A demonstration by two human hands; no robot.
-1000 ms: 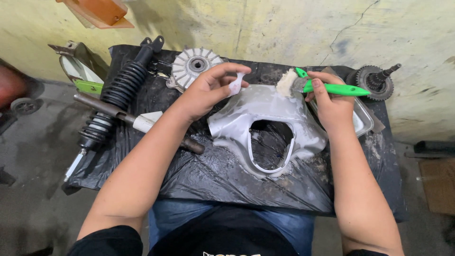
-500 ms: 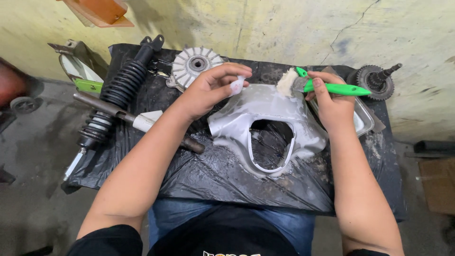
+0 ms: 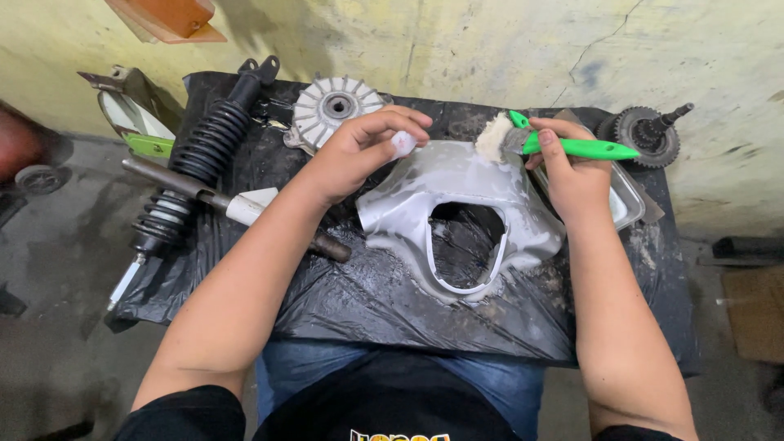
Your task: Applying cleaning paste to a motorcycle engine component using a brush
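Brush [image 3: 563, 145] lies crosswise, green plastic handle pointing right, foamy bristles left on the glossy grey cover [image 3: 461, 216] atop the black-wrapped tabletop [image 3: 367, 302]. Right hand [image 3: 572, 175] fingers grip the handle; left hand [image 3: 355, 151] fingers pinch the cover's upper edge.

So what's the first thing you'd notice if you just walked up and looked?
Probably the bright green-handled brush in the right hand, its soapy bristles on the far edge of the pale grey plastic cover in the middle of the black-covered table. The left hand grips that cover's top edge. On the left lies a big black coil spring shock absorber.
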